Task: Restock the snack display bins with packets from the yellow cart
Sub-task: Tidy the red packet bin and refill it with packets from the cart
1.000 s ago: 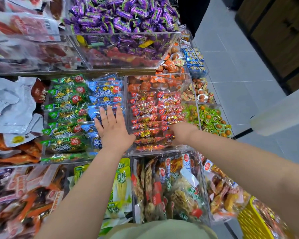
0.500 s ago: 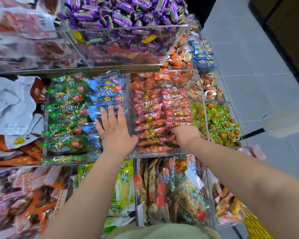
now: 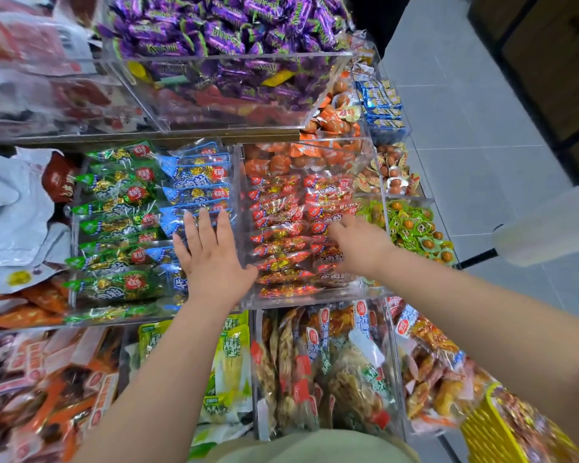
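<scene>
In the middle of the frame, my left grip (image 3: pixel 211 259) lay released, palm down and fingers spread, pressing on the blue packets (image 3: pixel 198 192). They shared the left clear bin (image 3: pixel 121 314) with the green packets (image 3: pixel 114 208), which were stacked in a column just to their left.

Just right of centre, my right grip (image 3: pixel 358 245) reached into the neighbouring right clear bin (image 3: pixel 315 297), knuckles up, resting on the red packets (image 3: pixel 281 228). Its fingertips were sunk among the wrappers and blurred. I could not tell whether they pinched a packet or lay loose.

The red packets lay in two rows that filled that bin nearly to its front wall.

In the lower right corner of the frame stood the yellow cart (image 3: pixel 482 426), cut off by the edge. It had orange-red cart packets (image 3: pixel 532 426) heaped inside and was well apart from both grips.

Above, across the top of the frame, a higher bin held purple candies (image 3: pixel 214 28). Right of the red packets sat round green snack cups (image 3: pixel 411 225). Below my left forearm, at the bottom centre, stood yellow-green pouches (image 3: pixel 231 355). At the right edge a white roll (image 3: pixel 549 225) jutted in over the grey tiled floor (image 3: pixel 465 128).
</scene>
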Demonstrator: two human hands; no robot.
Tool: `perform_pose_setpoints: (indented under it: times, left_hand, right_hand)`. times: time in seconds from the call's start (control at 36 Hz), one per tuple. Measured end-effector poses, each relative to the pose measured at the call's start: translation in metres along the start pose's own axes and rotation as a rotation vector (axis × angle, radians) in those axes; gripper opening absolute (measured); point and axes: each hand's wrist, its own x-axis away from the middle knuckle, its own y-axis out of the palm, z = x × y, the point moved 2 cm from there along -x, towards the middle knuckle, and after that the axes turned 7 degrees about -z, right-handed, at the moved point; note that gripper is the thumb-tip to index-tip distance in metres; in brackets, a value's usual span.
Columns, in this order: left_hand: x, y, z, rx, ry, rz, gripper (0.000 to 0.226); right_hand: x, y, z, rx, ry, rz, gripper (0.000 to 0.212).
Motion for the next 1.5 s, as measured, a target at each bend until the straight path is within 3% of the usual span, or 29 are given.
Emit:
perform_pose_setpoints:
  times: [0.08,0.14,0.28,0.5,0.86,0.94,1.03,1.14,1.31,1.42,1.5]
  left_hand:
    - [0.0,-0.001,0.0,-0.004,-0.003,-0.008,0.106]
    - [0.0,-0.001,0.0,-0.013,-0.004,-0.017,0.106]
    - [0.0,-0.001,0.001,-0.004,0.001,-0.013,0.106]
    - [0.0,0.002,0.001,-0.006,0.004,0.006,0.105]
    - [-0.003,0.003,0.001,-0.033,-0.016,-0.009,0.11]
    - [-0.004,0.003,0.001,-0.044,-0.026,-0.025,0.113]
    - [-0.003,0.002,0.001,-0.04,-0.014,-0.031,0.112]
    - [-0.002,0.002,0.0,-0.037,-0.004,-0.031,0.11]
    - [0.004,-0.007,-0.001,0.047,0.067,-0.052,0.099]
    - [0.013,-0.025,0.006,0.183,0.142,0.026,0.071]
    - [0.038,-0.029,0.03,0.305,0.399,0.174,0.042]
  right_hand:
    - [-0.006,0.006,0.002,0.103,-0.011,0.044,0.117]
    - [-0.019,0.007,0.006,0.121,0.011,0.002,0.127]
    - [-0.041,0.006,0.002,0.071,0.019,-0.08,0.134]
    - [-0.033,0.034,-0.013,0.173,0.026,-0.068,0.132]
    - [-0.043,0.02,-0.007,0.193,0.002,-0.1,0.139]
    - [-0.032,0.014,-0.006,0.084,-0.016,-0.142,0.131]
    - [-0.01,0.011,-0.008,-0.113,-0.011,-0.127,0.109]
    - [0.03,0.015,-0.016,-0.412,-0.012,0.065,0.065]
    - [0.101,0.043,-0.033,-0.881,0.076,0.347,0.028]
    - [0.143,0.086,-0.042,-1.299,0.231,0.478,0.013]
    - [0.17,0.139,-0.042,-1.526,0.486,0.498,0.01]
